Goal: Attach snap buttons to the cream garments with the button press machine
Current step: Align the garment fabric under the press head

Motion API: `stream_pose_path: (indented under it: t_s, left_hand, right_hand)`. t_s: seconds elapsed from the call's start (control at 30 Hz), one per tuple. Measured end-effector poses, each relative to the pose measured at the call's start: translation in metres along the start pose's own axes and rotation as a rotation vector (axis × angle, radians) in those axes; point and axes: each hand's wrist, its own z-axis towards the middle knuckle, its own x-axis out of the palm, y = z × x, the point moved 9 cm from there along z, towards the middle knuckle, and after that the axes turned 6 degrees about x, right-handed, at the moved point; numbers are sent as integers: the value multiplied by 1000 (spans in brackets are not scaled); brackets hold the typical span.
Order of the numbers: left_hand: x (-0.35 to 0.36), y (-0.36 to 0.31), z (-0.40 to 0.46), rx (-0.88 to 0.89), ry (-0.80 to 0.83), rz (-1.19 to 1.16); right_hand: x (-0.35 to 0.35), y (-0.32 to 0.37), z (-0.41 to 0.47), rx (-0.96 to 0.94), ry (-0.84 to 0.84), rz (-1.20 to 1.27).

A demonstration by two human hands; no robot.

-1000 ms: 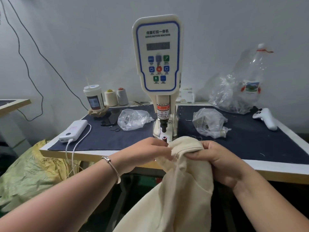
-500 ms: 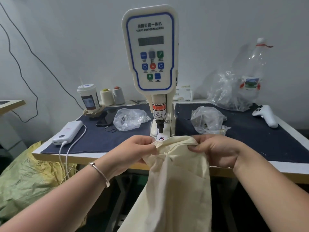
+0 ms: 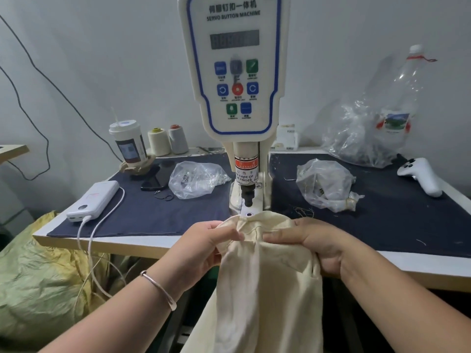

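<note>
Both hands have carried the cream garment point(image 3: 257, 271) forward over the last second; its bunched top edge now sits just in front of the button press machine point(image 3: 233, 72), at the near counter point(image 3: 142, 244) edge. The left hand point(image 3: 204, 248) and right hand point(image 3: 313, 243) each pinch the fabric. It seems not yet under the punch, so pressing likely awaits final positioning.

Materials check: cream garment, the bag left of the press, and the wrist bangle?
Cream garment: looks like matte woven cloth, probably cotton; it creases softly and drapes off the table edge. Bag: thin clear plastic film, glossy, with sharp crinkles. Bangle: likely polished metal, silvery with a bright highlight, though plated plastic can't be ruled out.
</note>
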Motion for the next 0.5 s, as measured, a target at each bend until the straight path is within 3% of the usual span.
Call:
stream_pose_path:
  t_s: [0.27,0.37,0.5]
  left_hand:
    - [13,-8,-4,59,113,-79]
    - [14,-2,-5,53,155,-170]
    - [10,13,-3,-17,92,-108]
  right_hand:
    - [9,8,1,-112,64,210]
    - [9,5,-1,-105,56,166]
    - [-2,-8,-4,-42,33,96]
